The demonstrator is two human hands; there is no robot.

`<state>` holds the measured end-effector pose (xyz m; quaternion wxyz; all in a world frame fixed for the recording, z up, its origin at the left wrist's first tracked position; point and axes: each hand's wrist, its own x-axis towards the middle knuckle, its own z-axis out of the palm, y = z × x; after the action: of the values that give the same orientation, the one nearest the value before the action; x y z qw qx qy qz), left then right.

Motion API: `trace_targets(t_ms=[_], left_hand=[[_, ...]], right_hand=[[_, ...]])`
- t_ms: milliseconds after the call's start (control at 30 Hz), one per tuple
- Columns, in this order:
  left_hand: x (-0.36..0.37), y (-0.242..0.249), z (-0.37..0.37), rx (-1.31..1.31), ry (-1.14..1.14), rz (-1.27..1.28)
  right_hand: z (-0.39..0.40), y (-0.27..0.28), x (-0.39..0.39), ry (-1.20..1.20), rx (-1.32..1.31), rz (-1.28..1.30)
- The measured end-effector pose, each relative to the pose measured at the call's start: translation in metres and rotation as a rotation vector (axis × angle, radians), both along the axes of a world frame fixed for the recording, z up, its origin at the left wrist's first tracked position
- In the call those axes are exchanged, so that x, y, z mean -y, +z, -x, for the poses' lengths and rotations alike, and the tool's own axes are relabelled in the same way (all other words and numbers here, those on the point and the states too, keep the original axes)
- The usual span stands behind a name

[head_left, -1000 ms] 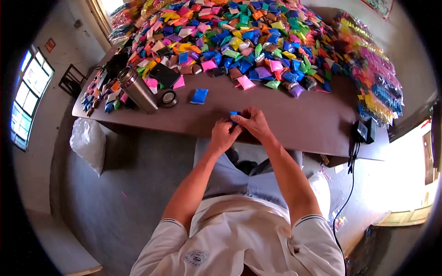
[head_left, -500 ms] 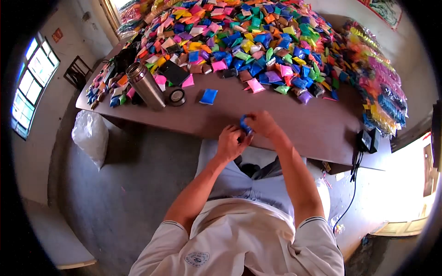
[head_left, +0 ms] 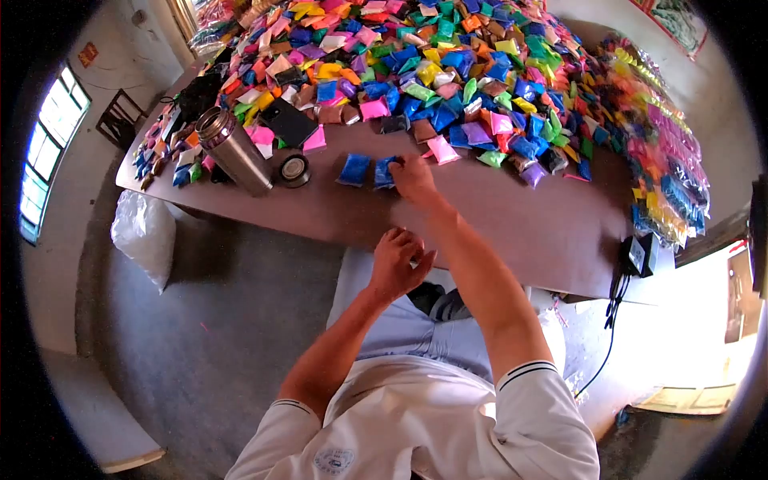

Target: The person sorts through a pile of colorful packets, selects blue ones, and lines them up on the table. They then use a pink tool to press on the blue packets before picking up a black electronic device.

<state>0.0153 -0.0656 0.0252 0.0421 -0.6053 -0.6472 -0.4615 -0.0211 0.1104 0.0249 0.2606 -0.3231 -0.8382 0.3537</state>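
My right hand (head_left: 415, 178) reaches over the table, its fingertips closed on the right edge of a small blue packet (head_left: 384, 173). That packet rests on the tabletop right beside a second blue packet (head_left: 354, 170), with a narrow gap between them. At the front edge of the table is my left hand (head_left: 399, 262), its fingers bent and its thumb held apart, with nothing in it. Just behind the blue packets, a pink packet (head_left: 442, 150) lies at the front of a large heap of colourful packets (head_left: 448, 72).
On the brown table (head_left: 496, 228), a steel flask (head_left: 234, 152) stands left, near its round lid (head_left: 294, 170) and a black phone (head_left: 289, 123). Bundled clear bags (head_left: 668, 160) hang at the right edge. A black adapter (head_left: 640, 254) trails a cable. A white plastic bag (head_left: 144, 236) is lower left.
My right hand has moved away from my left hand, forward and left, bringing the blue packet beside the other one. My left hand has let go and stays near the table edge.
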Motion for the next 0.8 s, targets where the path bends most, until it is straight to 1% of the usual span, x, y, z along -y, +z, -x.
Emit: trace_targets(t_ms=[33,100,133,200,233,300,333,400,433,500,533,633,700,800], left_hand=[[0.0,-0.001,0.0,0.023,-0.016,0.001],[-0.002,-0.003,-0.001,0.025,-0.005,-0.019],[-0.003,-0.005,-0.001,0.019,0.004,-0.04],[-0.004,-0.006,-0.001,0.019,0.013,-0.047],[-0.004,-0.006,-0.002,0.015,0.019,-0.054],[-0.003,-0.001,-0.004,0.012,0.033,-0.049],[-0.004,0.0,-0.004,0.002,0.047,-0.047],[-0.006,-0.002,-0.004,0.003,0.042,-0.038],[-0.006,-0.004,-0.004,0.0,0.041,-0.029],[-0.007,-0.005,-0.004,-0.003,0.035,-0.05],[-0.008,-0.006,-0.003,-0.01,0.037,-0.069],[-0.005,-0.004,-0.004,-0.003,0.033,-0.045],[-0.005,-0.004,-0.004,-0.015,0.034,-0.043],[-0.007,-0.005,-0.005,-0.047,0.054,-0.055]], right_hand=[[0.004,-0.003,0.0,0.0,0.007,-0.001],[0.004,0.012,0.011,-0.073,0.112,-0.016],[0.001,0.015,0.015,-0.072,0.119,-0.015],[-0.004,0.016,0.02,-0.213,-0.002,-0.118],[-0.008,0.017,0.022,-0.213,0.005,-0.116],[-0.017,0.021,0.021,-0.106,-0.059,-0.201],[-0.018,0.022,0.021,-0.109,-0.054,-0.201],[-0.018,0.023,0.019,0.099,-0.14,-0.406],[-0.018,0.019,0.019,0.091,-0.134,-0.407],[-0.014,0.013,0.019,0.154,-0.082,-0.414],[-0.013,0.012,0.016,0.173,-0.112,-0.429],[-0.011,0.008,0.013,0.163,-0.148,-0.368],[-0.011,0.006,0.015,0.139,-0.142,-0.398],[-0.015,0.009,0.015,0.136,-0.168,-0.32]])
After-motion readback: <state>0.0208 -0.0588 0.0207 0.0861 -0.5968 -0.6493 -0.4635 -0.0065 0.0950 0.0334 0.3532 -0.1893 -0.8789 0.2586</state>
